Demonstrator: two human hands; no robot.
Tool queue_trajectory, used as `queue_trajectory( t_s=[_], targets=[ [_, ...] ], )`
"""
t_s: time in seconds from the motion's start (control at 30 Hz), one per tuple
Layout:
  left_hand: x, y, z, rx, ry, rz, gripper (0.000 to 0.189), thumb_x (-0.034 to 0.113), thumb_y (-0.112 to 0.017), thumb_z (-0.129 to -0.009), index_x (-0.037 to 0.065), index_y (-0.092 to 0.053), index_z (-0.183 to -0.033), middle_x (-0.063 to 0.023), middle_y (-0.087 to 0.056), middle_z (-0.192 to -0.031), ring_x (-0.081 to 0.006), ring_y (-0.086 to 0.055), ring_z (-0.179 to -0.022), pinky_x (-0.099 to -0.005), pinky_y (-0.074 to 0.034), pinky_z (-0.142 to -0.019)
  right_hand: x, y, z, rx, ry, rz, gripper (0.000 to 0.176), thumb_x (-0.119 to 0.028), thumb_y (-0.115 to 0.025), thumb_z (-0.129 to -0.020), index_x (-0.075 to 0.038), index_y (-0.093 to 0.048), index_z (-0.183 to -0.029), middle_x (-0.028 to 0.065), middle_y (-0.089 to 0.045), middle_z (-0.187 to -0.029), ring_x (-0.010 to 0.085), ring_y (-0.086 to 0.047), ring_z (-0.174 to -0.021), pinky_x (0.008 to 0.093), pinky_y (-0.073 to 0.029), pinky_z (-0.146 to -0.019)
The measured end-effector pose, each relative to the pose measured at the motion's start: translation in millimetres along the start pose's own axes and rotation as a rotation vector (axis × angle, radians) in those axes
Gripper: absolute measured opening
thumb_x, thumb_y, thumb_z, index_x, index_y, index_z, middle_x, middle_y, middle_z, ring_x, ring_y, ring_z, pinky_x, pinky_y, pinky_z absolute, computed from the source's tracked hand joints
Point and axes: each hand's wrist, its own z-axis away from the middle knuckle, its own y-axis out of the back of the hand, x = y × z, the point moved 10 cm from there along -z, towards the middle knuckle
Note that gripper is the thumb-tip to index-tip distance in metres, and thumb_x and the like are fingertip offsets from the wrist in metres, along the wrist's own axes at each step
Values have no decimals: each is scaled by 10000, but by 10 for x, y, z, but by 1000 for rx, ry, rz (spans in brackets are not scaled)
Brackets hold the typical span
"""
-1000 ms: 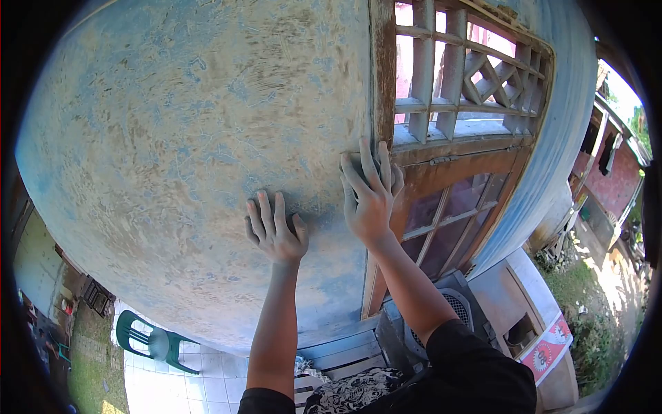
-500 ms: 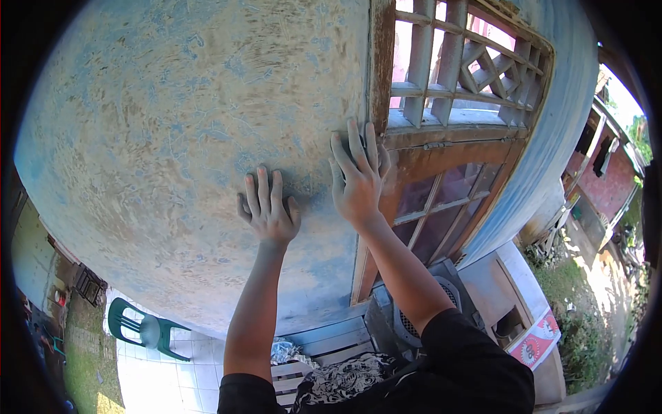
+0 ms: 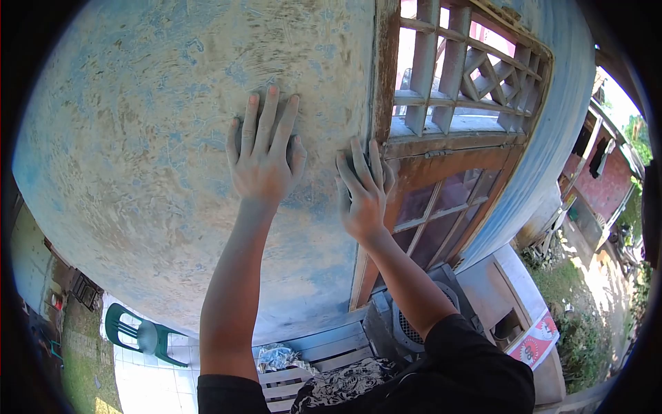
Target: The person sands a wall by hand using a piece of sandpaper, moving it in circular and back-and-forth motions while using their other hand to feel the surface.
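A wall [image 3: 158, 193] with worn, patchy blue and beige paint fills the middle and left of the view. My left hand [image 3: 265, 148] lies against it with the fingers spread and pointing up, coated in pale dust. To its right and a little lower, my right hand [image 3: 365, 190] rests at the wall's edge beside the brown wooden frame [image 3: 384, 76], fingers also apart. Something dark shows partly under my right palm, too hidden to make out. Nothing is visible in my left hand.
Right of my hands are a window [image 3: 441, 200] with panes and a lattice [image 3: 476, 76] above it. Below stand a slatted bench [image 3: 338, 359] with cloth on it and a dusty speaker-like box [image 3: 414, 324]. A green chair [image 3: 145, 334] stands on white tiles at lower left.
My left hand has moved up the wall and looks larger. My right hand has slid slightly down and to the right.
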Motion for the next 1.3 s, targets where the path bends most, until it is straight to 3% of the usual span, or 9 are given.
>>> queue_trajectory(
  t_s=[0.13,0.23,0.47,0.53,0.6,0.7,0.9,1.1,1.3],
  targets=[
    [0,-25,13,3,3,-12,534,285,-558,-1011,257,-575,-1544,-37,-488,-1657,-285,-436,-1537,-518,-298,-1238,41,13,-159,74,74,3,366,-77,-693,-936,-133,-764,-1291,119,-459,-1663,408,-335,-1570,566,-275,-1203],
    [-6,-20,17,4,-9,-7,533,287,-556,-1011,252,-576,-1543,-39,-483,-1660,-283,-435,-1539,-516,-303,-1236,99,168,-608,198,-27,-22,368,-76,-691,-939,-125,-766,-1296,128,-447,-1668,432,-314,-1573,563,-262,-1209],
    [-1,-38,61,29,-28,-8,554,282,-570,-977,270,-588,-1530,-23,-492,-1654,-264,-439,-1536,-520,-322,-1224,105,-2,-169,31,14,17,400,-53,-678,-912,-145,-768,-1291,135,-448,-1668,429,-320,-1571,572,-287,-1199],
    [-18,-19,39,57,-15,-12,592,278,-587,-939,299,-586,-1531,-1,-489,-1657,-243,-435,-1537,-524,-332,-1217,174,71,-226,66,43,30,411,-51,-682,-901,-156,-768,-1289,133,-449,-1668,427,-323,-1571,576,-292,-1198],
    [23,-16,48,13,-40,-16,517,274,-548,-1011,223,-592,-1523,-55,-504,-1645,-301,-450,-1528,-521,-311,-1228,163,167,-372,128,57,36,448,-44,-695,-877,-180,-762,-1298,130,-453,-1667,423,-325,-1571,581,-288,-1204],
    [28,-2,39,3,-44,-18,525,268,-557,-1003,217,-590,-1524,-58,-504,-1644,-306,-455,-1524,-524,-311,-1226,162,174,-575,151,32,47,452,-41,-699,-871,-181,-762,-1297,128,-433,-1680,423,-310,-1578,584,-288,-1207],
    [29,-15,48,19,-49,-22,535,267,-561,-996,216,-583,-1529,-57,-498,-1648,-302,-451,-1525,-520,-312,-1221,40,44,-196,41,54,35,462,-20,-679,-889,-133,-732,-1333,131,-388,-1703,426,-280,-1588,585,-289,-1214],
    [23,-19,51,3,-51,-20,534,275,-552,-1001,213,-579,-1531,-64,-491,-1652,-303,-441,-1531,-527,-310,-1221,52,206,-664,149,14,30,447,-14,-669,-898,-116,-729,-1330,134,-414,-1687,410,-299,-1585,579,-296,-1215],
    [37,-34,50,-1,-49,-23,532,270,-549,-1005,206,-579,-1532,-76,-485,-1655,-309,-431,-1538,-533,-294,-1232,41,66,-265,43,30,64,444,-4,-668,-891,-108,-740,-1317,132,-418,-1685,411,-297,-1585,576,-294,-1224]
  ],
)
